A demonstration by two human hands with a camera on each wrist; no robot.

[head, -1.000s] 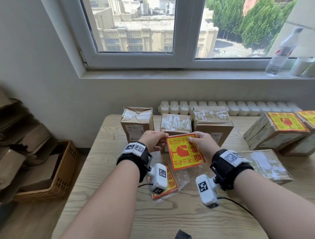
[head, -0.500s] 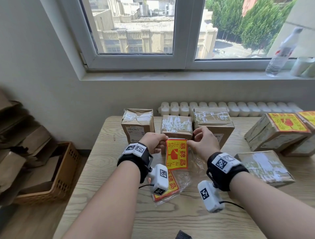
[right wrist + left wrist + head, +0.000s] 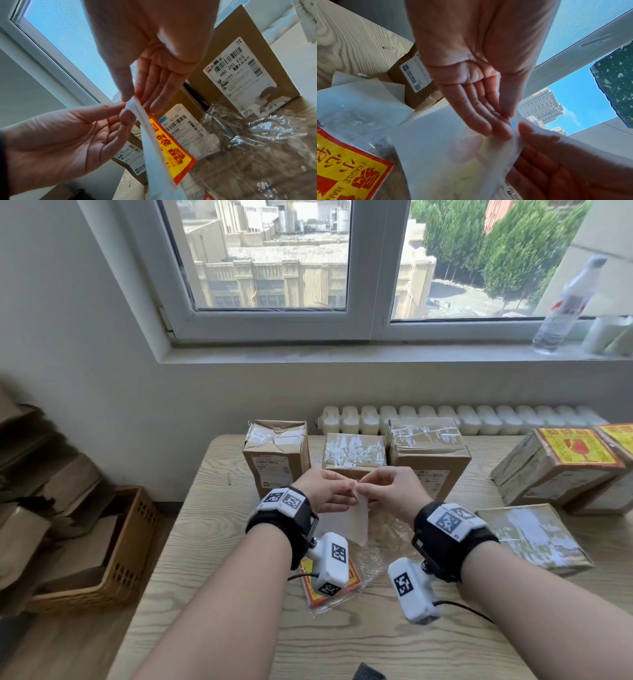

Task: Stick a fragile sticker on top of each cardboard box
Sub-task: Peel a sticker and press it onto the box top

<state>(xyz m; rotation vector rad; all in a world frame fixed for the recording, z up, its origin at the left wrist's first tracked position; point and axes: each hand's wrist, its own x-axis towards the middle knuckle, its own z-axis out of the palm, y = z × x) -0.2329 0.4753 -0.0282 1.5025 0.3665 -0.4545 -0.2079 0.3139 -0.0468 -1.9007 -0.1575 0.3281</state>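
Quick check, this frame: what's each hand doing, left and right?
Left hand: pinching the top corner of the fragile sticker.
Right hand: pinching the same corner, opposite the left.

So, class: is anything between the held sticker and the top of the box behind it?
Its white backing: both hands, left and right, pinch the sticker at its top corner, not yet peeled. Nothing visible lies on the middle box top.

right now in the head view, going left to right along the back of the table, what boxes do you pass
tall box with torn tape -> low box with white tape scraps -> bigger taped box -> tilted box with a yellow fragile sticker
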